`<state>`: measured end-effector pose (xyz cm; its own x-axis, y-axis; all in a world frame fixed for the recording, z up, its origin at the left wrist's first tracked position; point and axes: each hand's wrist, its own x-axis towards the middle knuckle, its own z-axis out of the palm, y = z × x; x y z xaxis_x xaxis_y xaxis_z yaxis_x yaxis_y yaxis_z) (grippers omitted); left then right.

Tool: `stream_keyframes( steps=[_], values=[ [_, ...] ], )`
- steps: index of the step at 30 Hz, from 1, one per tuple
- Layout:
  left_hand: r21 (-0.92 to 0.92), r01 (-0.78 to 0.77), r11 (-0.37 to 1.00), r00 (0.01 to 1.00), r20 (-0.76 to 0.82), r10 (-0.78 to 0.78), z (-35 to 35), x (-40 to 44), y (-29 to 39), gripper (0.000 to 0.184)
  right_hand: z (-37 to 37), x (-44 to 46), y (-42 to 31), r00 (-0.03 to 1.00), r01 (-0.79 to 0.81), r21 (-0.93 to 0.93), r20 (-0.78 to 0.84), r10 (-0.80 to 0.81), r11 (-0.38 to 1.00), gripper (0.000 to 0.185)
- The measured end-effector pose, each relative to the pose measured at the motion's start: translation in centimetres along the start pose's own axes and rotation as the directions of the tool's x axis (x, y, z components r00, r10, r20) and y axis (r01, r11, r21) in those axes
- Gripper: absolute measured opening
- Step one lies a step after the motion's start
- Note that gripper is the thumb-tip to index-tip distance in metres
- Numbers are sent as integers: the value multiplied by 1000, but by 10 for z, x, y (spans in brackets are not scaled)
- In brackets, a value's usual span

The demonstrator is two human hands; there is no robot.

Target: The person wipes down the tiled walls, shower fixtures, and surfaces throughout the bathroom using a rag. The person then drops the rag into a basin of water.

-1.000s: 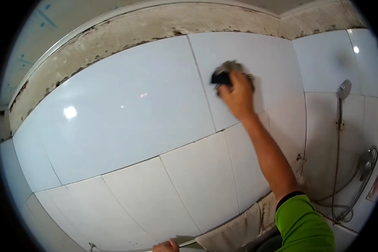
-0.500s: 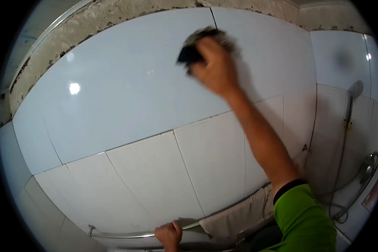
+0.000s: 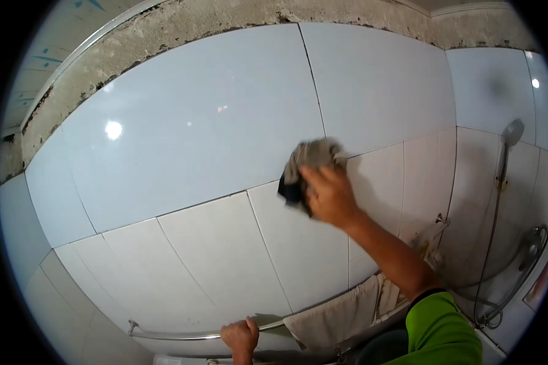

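Right grip (image 3: 330,193) clamps a cloth (image 3: 313,152) across tile edges (image 3: 201,204), open wall (image 3: 170,140) leftward; left grip (image 3: 240,336) clasps the rail (image 3: 176,336).

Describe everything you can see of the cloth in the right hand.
The cloth looks like soft grey-brown fabric, bunched and creased into an uneven wad. A black part shows at its lower left; whether this is a second piece cannot be told. The right hand grips it, fingers over its front. It appears to be against the wall, where the bluish upper tiles meet the whiter lower tiles. Its outline is slightly blurred.
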<state>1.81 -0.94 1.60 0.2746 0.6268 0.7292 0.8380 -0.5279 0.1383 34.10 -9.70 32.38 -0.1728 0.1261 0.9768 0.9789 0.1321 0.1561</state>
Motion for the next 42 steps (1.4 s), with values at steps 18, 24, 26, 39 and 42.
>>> stream_keyframes(
  steps=[18, 24, 26, 39, 42],
  values=[
    [-44, -6, 999, 998, -62, 3, 0, 4, 2, 41, 25, 70, 13, 975, 36, 32, -222, -28, 999, 44],
    [6, -68, 998, 997, -27, 68, -6, 6, 1, 39, 72, -171, -83, 986, -76, 120, 154, 57, 990, 38],
    [-23, -80, 997, 997, 6, 80, -4, 4, -2, 39, 67, -216, -85, 986, -19, 244, 164, -22, 969, 36],
    [-27, -64, 998, 998, 13, 64, -3, 9, 1, 43, 16, -250, 22, 534, -834, -45, -318, 784, 550, 53],
    [-41, -48, 998, 999, 4, 48, -1, 7, -1, 44, 78, -265, -47, 692, -719, -277, -369, 620, 638, 40]
  ],
)
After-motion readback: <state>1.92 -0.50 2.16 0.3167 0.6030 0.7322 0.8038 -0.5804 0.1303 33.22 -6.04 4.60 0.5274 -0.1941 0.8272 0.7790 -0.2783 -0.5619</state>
